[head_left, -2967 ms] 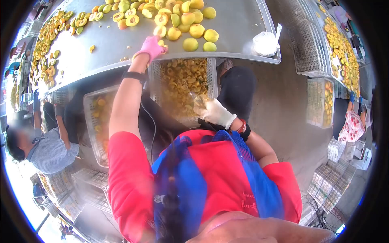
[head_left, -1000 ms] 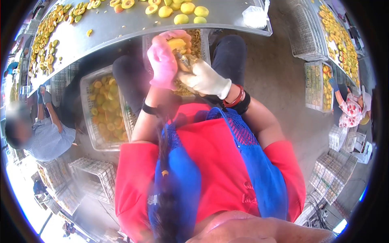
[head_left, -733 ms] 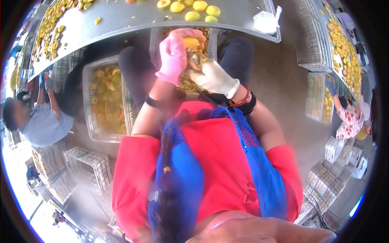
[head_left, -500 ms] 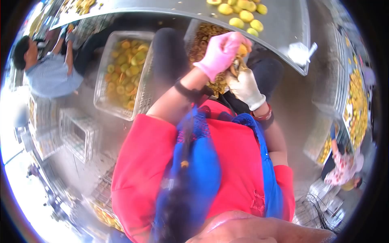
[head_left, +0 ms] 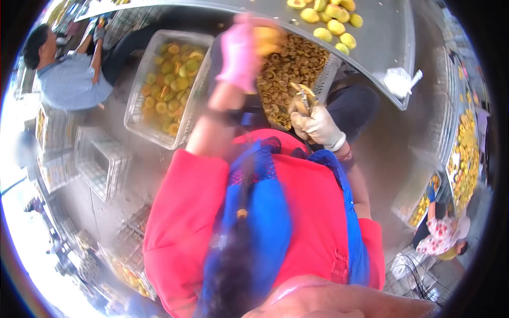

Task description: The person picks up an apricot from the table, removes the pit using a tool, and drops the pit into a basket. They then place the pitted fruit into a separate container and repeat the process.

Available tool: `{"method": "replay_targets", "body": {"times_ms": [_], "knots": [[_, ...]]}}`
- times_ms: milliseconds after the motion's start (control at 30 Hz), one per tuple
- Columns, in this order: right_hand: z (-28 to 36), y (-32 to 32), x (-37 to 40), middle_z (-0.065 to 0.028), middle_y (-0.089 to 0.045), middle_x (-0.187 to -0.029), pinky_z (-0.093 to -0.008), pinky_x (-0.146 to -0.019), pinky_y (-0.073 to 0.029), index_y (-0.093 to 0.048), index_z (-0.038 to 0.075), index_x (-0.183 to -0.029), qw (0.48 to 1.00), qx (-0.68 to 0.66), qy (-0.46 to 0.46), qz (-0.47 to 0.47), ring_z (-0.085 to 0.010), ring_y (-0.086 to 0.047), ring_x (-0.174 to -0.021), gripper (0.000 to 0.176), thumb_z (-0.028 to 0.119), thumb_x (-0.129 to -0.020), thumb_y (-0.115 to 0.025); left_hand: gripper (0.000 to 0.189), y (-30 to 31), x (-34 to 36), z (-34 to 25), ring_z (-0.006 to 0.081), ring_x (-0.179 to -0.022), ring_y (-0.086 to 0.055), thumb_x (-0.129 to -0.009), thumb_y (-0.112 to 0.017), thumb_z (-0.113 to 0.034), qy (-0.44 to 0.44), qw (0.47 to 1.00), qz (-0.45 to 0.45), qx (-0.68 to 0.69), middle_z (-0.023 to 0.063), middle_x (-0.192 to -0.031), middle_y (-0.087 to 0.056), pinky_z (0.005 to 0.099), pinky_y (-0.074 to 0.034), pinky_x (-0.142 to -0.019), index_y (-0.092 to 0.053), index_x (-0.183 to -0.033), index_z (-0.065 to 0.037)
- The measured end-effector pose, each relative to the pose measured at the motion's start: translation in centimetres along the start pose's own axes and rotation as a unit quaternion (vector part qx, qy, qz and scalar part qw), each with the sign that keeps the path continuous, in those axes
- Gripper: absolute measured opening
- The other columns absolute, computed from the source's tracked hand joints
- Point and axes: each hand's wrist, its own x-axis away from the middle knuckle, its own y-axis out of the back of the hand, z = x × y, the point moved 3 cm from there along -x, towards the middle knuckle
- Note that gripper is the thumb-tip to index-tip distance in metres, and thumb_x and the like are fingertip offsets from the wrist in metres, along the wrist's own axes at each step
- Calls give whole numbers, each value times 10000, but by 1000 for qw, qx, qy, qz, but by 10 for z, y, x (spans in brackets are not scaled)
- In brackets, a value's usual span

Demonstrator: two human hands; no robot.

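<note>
Yellow fruit (head_left: 268, 38): one, blurred, raised near the top of the view, clasped in the pink-gloved left hand (head_left: 239, 50), fingers curled round it, above the crates.

Far left: one co-worker (head_left: 63, 79) in a striped blue shirt, beside stacked empty baskets (head_left: 98, 159), number unclear.

Next along: one white crate (head_left: 154, 139) loaded with yellow fruit halves (head_left: 169, 79), too many to count. Just beside it, a second crate (head_left: 330, 69) heaped with brownish pits and scraps (head_left: 289, 69), under the raised fruit.

Right of centre: white-gloved right hand (head_left: 318, 126), closed on one small metal tool (head_left: 302, 97), tip up, over the near edge of that second crate.

Above and to the right: one steel table (head_left: 387, 42) bearing about nine whole fruits (head_left: 336, 26) and one white bag (head_left: 398, 82).

Far right: a long spread of cut fruit (head_left: 465, 153), and one more person (head_left: 440, 236) in a flowered top.

Underfoot, bare grey floor (head_left: 392, 153). Bright daylight along the left rim.
</note>
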Motion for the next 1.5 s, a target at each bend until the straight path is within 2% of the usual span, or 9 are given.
{"method": "replay_targets", "body": {"times_ms": [100, 167, 267, 367, 500, 633, 933, 1200, 1500], "knots": [[-22, 17, -6, 12, -548, -777, -284, -625, -455, -517, 35, -1197, 969, 118, 186, -111, -108, -530, -679, 296, 30, -914, -601, 395, 90, -3, -29, 215, -824, -709, -1037, -476, -314, -103, 931, -160, -313, 132, -1026, -732, 319, -556, -735, -693, -1106, 9], [-40, 33, -16, -56, -579, -775, -308, -650, -468, -529, 16, -1150, 913, 205, 291, -198, -165, -563, -703, 266, 62, -904, -620, 536, 159, -7, -42, 336, -1006, -672, -961, -537, -515, 104, 732, -165, -653, 164, -1059, -712, 424, -510, -919, -650, -1244, -74], [-51, 58, -22, -154, -615, -741, -385, -623, -492, -526, -16, -1018, 949, 260, -137, -112, -246, -645, -691, 257, 199, -907, -612, 655, 206, 2, -38, 349, -1273, -517, -942, -519, -574, 179, 562, -146, -795, 201, -1362, -557, 439, -405, -1066, -581, -1332, -52], [-48, 54, -25, -253, -632, -781, -440, -637, -489, -522, -37, -1052, 949, 272, -62, -146, -368, -652, -706, 312, 216, -893, -612, 668, 186, -23, -22, 352, -1322, -469, -944, -531, -561, 20, 698, -135, -703, 206, -1414, -509, 428, -386, -1086, -556, -1356, -37], [-43, 60, -32, -279, -641, -844, -455, -719, -492, -522, -40, -1067, 929, 316, 30, -190, -435, -644, -816, 331, 214, -885, -632, 573, 56, -72, 1, 354, -1198, -570, -926, -632, -442, 28, 854, -26, -520, 184, -1308, -586, 426, -461, -1003, -564, -1349, -62], [-53, 69, -35, -272, -645, -882, -431, -757, -500, -523, -40, -1062, 941, 264, 95, -188, -449, -630, -869, 340, 224, -888, -648, 652, -6, -167, 76, 356, -1232, -563, -904, -615, -473, -46, 781, 73, -619, 192, -1361, -565, 424, -458, -1018, -500, -1380, -42], [-75, 81, -34, -129, -571, -937, -419, -707, -497, -604, 14, -865, 869, 425, 173, -185, -335, -582, -887, 91, 70, -800, -635, 825, -56, -249, 192, 359, -1253, -548, -825, -654, -595, 110, 675, 142, -716, 178, -1387, -552, 440, -424, -1069, -460, -1402, -39], [-38, 81, -31, -155, -617, -877, -419, -701, -506, -585, 6, -1015, 926, 266, 60, -260, -360, -631, -807, 196, 128, -874, -643, 751, -57, -227, 180, 248, -1003, -655, -786, -758, -325, 91, 877, 205, -425, 168, -1183, -638, 360, -516, -905, -423, -1385, -20], [39, 61, -29, -200, -641, -731, -467, -583, -505, -529, 23, -981, 814, 357, 328, -319, -423, -646, -686, 221, 118, -862, -688, 379, -66, -60, 49, 89, -922, -577, -991, -580, -352, 93, 948, 247, -178, 29, -1042, -632, 233, -471, -760, -578, -1206, -40]]}}
